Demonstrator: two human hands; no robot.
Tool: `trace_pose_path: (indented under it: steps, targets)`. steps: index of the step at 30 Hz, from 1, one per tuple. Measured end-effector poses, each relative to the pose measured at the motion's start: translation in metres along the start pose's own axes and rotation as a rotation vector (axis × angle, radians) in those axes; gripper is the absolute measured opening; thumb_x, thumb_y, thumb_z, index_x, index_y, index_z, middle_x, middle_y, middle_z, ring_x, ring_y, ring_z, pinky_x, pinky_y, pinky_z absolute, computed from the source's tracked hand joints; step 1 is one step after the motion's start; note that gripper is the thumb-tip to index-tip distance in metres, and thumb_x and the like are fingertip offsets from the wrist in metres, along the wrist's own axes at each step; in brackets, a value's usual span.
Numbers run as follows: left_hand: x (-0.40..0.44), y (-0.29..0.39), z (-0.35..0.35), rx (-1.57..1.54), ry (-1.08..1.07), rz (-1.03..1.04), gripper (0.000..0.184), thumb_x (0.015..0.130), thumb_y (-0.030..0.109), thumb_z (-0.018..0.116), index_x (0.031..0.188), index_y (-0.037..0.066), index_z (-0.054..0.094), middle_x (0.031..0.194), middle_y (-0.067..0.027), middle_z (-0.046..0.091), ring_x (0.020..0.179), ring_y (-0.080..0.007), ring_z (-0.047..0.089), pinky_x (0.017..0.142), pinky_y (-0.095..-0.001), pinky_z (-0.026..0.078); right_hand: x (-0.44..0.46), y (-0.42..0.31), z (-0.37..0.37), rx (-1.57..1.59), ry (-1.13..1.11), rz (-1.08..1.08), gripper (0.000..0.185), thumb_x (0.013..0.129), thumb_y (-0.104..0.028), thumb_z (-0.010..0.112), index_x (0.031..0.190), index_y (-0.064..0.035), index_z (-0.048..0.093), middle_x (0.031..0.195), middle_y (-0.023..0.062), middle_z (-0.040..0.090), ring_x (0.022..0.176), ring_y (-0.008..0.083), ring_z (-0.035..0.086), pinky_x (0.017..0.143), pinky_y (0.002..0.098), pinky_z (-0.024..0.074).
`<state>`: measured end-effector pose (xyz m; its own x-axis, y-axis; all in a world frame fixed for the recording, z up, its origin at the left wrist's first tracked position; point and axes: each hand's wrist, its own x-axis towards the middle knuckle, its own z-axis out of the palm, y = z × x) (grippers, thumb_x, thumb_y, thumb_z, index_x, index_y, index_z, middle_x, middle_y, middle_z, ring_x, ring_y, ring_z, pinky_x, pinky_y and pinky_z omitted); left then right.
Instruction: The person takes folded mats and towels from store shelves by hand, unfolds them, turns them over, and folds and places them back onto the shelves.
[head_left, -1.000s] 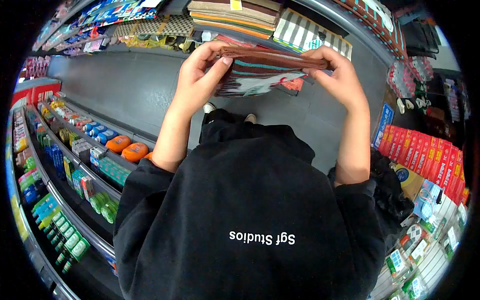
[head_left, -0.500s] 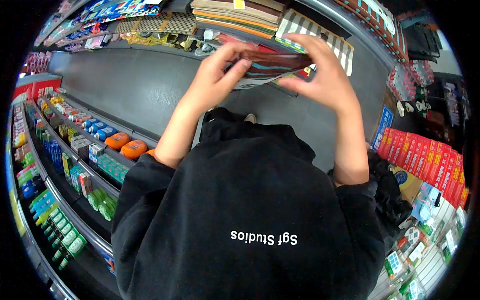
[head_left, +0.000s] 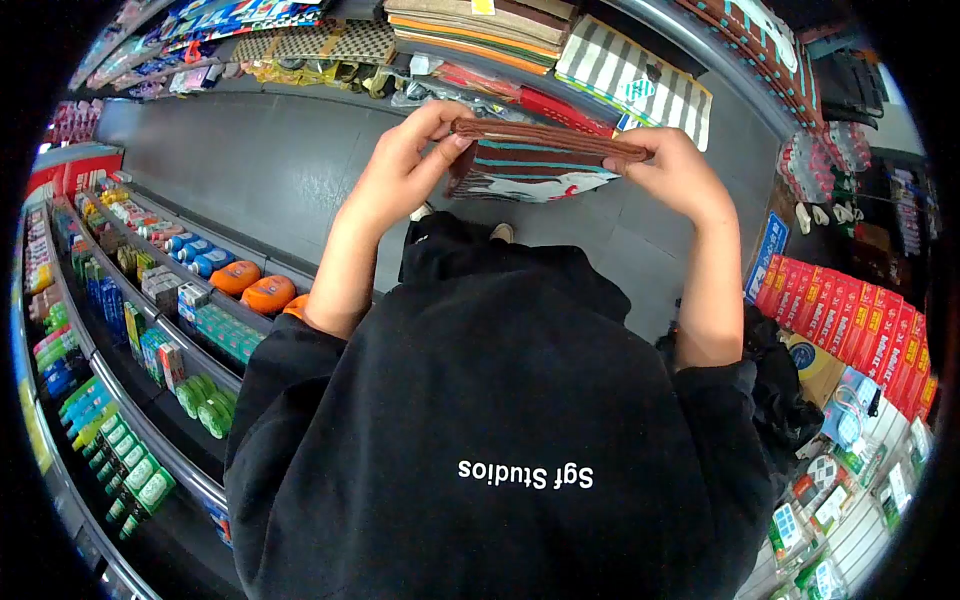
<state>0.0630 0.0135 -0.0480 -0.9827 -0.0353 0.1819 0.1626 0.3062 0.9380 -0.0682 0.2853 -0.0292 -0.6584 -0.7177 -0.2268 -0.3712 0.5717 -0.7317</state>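
A folded brown cloth with teal stripes and a white and red pattern hangs between my two hands, above the floor. My left hand pinches its left upper corner between thumb and fingers. At the right upper corner, my right hand grips the folded edge, thumb in front and fingers behind. The folded layers form a thick edge along the top, and the patterned side droops below it. Just beyond the cloth, a grey-and-white striped textile lies on the shelf.
A stack of folded textiles lies on the shelf ahead. Orange bottles and other packaged goods line the shelves at the left. Red boxes stand at the right, near a black bag. Grey floor shows between the shelves.
Half a second ago my right hand was spread apart near the cloth's right end; now it grips that corner. The cloth is stretched out wider and sits slightly lower. My left hand has kept its pinch.
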Motion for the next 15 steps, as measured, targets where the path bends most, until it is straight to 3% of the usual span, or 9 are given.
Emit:
trace_pose_path:
  steps: [2, 3, 6, 8, 10, 12, 13, 15]
  targets:
    - [-0.001, -0.002, 0.002, -0.004, 0.021, -0.005, 0.02, 0.087, 0.009, 0.055, 0.107, 0.003, 0.053, 0.087, -0.0049, 0.059, 0.083, -0.0102, 0.054, 0.075, -0.0253, 0.045, -0.001, -0.001, -0.002, 0.206, 0.051, -0.019, 0.019, 0.076, -0.011, 0.067, 0.091, -0.0004, 0.065, 0.063, 0.0026, 0.059, 0.058, 0.0085, 0.054, 0.056, 0.0256, 0.0448]
    - [-0.001, -0.004, 0.003, -0.05, 0.059, -0.028, 0.02, 0.088, 0.009, 0.055, 0.107, 0.003, 0.054, 0.087, -0.0046, 0.059, 0.082, -0.0099, 0.054, 0.075, -0.0251, 0.044, -0.002, -0.001, -0.003, 0.206, 0.053, -0.018, 0.019, 0.076, -0.011, 0.067, 0.091, -0.0004, 0.065, 0.063, 0.0026, 0.059, 0.058, 0.0085, 0.054, 0.056, 0.0256, 0.0448]
    - [0.004, -0.003, 0.004, -0.114, 0.112, -0.04, 0.019, 0.087, 0.008, 0.055, 0.105, 0.002, 0.055, 0.088, -0.0045, 0.06, 0.082, -0.0108, 0.054, 0.076, -0.0249, 0.044, -0.001, 0.001, -0.005, 0.279, 0.062, 0.025, 0.018, 0.075, -0.008, 0.066, 0.091, 0.0, 0.065, 0.073, 0.0049, 0.062, 0.064, 0.0103, 0.056, 0.06, 0.0258, 0.0469]
    - [0.01, 0.002, 0.004, -0.13, 0.128, -0.032, 0.019, 0.086, 0.007, 0.056, 0.103, 0.002, 0.057, 0.089, -0.0048, 0.06, 0.083, -0.0119, 0.055, 0.075, -0.025, 0.044, 0.002, 0.001, -0.002, 0.122, 0.204, -0.16, 0.026, 0.072, -0.01, 0.068, 0.096, -0.0007, 0.063, 0.085, 0.0079, 0.064, 0.073, 0.0123, 0.059, 0.065, 0.0266, 0.0486]
    - [0.021, 0.012, 0.004, 0.115, 0.051, 0.267, 0.018, 0.081, 0.006, 0.06, 0.099, 0.002, 0.061, 0.089, -0.0057, 0.058, 0.083, -0.0155, 0.055, 0.074, -0.026, 0.045, 0.001, -0.012, -0.002, 0.101, 0.172, -0.181, 0.032, 0.071, -0.012, 0.069, 0.1, -0.0016, 0.061, 0.089, 0.0094, 0.063, 0.078, 0.0149, 0.06, 0.068, 0.0279, 0.0488]
    - [0.023, 0.013, 0.013, 0.142, 0.006, 0.263, 0.019, 0.079, 0.005, 0.062, 0.098, 0.003, 0.062, 0.088, -0.0063, 0.058, 0.084, -0.0169, 0.055, 0.073, -0.0268, 0.045, 0.001, -0.036, 0.001, -0.022, 0.161, -0.298, 0.046, 0.068, -0.022, 0.072, 0.108, -0.004, 0.057, 0.097, 0.0125, 0.063, 0.088, 0.0228, 0.062, 0.078, 0.0318, 0.0478]
    - [0.025, 0.013, 0.018, 0.171, -0.038, 0.262, 0.021, 0.077, 0.004, 0.064, 0.097, 0.005, 0.064, 0.087, -0.0068, 0.057, 0.084, -0.0184, 0.054, 0.072, -0.0275, 0.045, 0.0, -0.053, 0.004, -0.102, 0.149, -0.346, 0.048, 0.07, -0.019, 0.073, 0.112, -0.0052, 0.055, 0.103, 0.0105, 0.06, 0.093, 0.021, 0.06, 0.083, 0.0315, 0.047]
    - [0.026, 0.015, 0.026, 0.173, -0.053, 0.25, 0.024, 0.075, 0.004, 0.066, 0.099, 0.007, 0.065, 0.083, -0.0068, 0.055, 0.083, -0.0193, 0.055, 0.072, -0.0286, 0.044, 0.009, -0.057, 0.02, -0.173, 0.163, -0.358, 0.047, 0.071, -0.024, 0.072, 0.111, -0.0064, 0.055, 0.103, 0.0116, 0.06, 0.092, 0.0245, 0.06, 0.079, 0.0325, 0.0476]
